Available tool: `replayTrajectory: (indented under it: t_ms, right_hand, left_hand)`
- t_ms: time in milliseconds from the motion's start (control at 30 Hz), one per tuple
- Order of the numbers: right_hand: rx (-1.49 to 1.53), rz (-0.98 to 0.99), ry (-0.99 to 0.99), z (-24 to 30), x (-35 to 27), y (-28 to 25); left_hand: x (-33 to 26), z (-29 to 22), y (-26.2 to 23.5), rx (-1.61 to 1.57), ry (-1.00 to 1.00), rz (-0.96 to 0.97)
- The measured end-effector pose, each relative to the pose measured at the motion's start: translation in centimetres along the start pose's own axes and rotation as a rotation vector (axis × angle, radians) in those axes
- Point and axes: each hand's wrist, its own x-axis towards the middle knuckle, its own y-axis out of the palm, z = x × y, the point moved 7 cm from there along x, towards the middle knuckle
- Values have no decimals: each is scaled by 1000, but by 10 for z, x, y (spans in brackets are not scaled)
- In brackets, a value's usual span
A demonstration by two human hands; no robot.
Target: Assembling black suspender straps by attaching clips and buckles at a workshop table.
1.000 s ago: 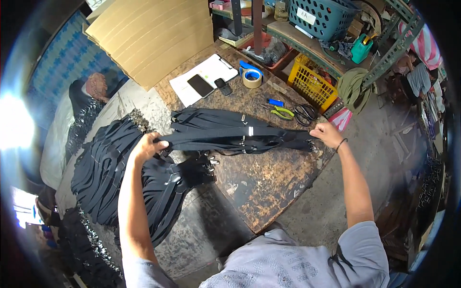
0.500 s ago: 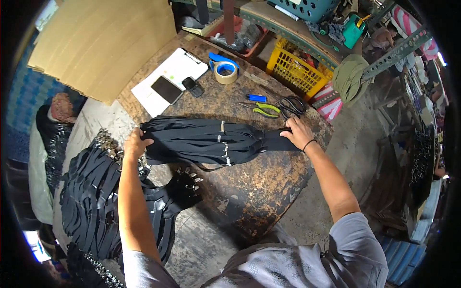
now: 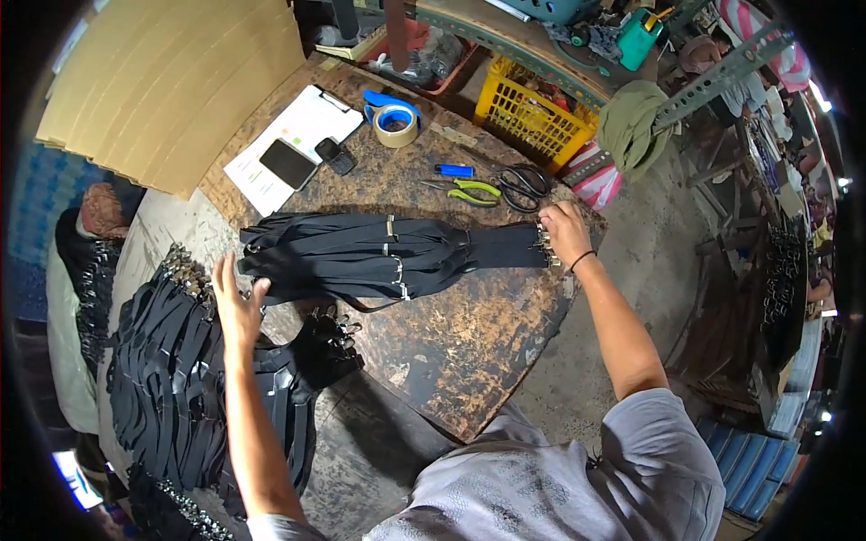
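A bundle of black elastic suspenders (image 3: 352, 257) lies stretched across the worn wooden table, with silver adjusters partway along it and metal clips (image 3: 546, 245) at its right end. My right hand (image 3: 566, 236), a dark band at its wrist, has its fingers curled around the clip end. At the looped left end, my left hand (image 3: 239, 307) is spread, thumb and fingers apart, beside the straps and holding nothing. Closer to me on the left lies a large pile of more black suspenders (image 3: 171, 361) with shiny clips, some of it under my left forearm.
Beyond the bundle are green-handled pliers (image 3: 474, 191), black scissors (image 3: 523, 187), a blue lighter (image 3: 454, 170), a tape dispenser (image 3: 395, 126), two phones and a clipboard (image 3: 311, 113). Cardboard sheets (image 3: 171, 90) stand at far left. A yellow crate (image 3: 532, 117) sits beyond the table; a person is in the background.
My left hand has let go of the bundle's left end and opened. My right hand has slid to the far right end, where the metal clips now show. The whole view has shifted slightly.
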Motion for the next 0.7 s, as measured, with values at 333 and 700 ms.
replayTrajectory:
  t_ms: [333,700]
  right_hand:
    - [527,34,19,115,14,25]
    - [736,260,-680,386,-75,132]
  left_hand:
    - [-296,-108,29,-281,-362,119]
    - [-426,-129,-4,-245,-739,107]
